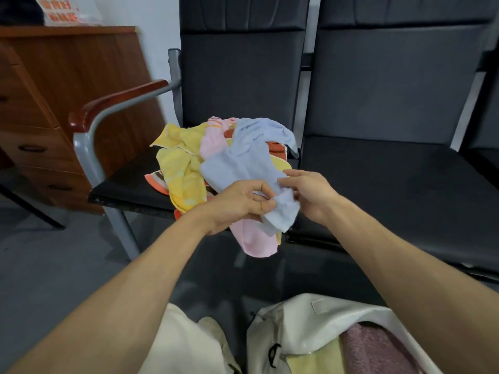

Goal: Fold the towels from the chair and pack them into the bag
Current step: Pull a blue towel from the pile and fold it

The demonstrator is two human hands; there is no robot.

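Light: even, soft indoor brightness, no glare.
Shadows: faint, beneath the chair [243,76] seat.
Focus: slightly soft throughout.
Edges: wide-angle bending; cabinet [67,90] left of the chair leans.

On one chair [129,184], at least four towels [243,163]: yellow, pink, blue, orange. Right of it, a second chair [391,171]. Before it, one bag [297,314] with two packed towels [378,349].
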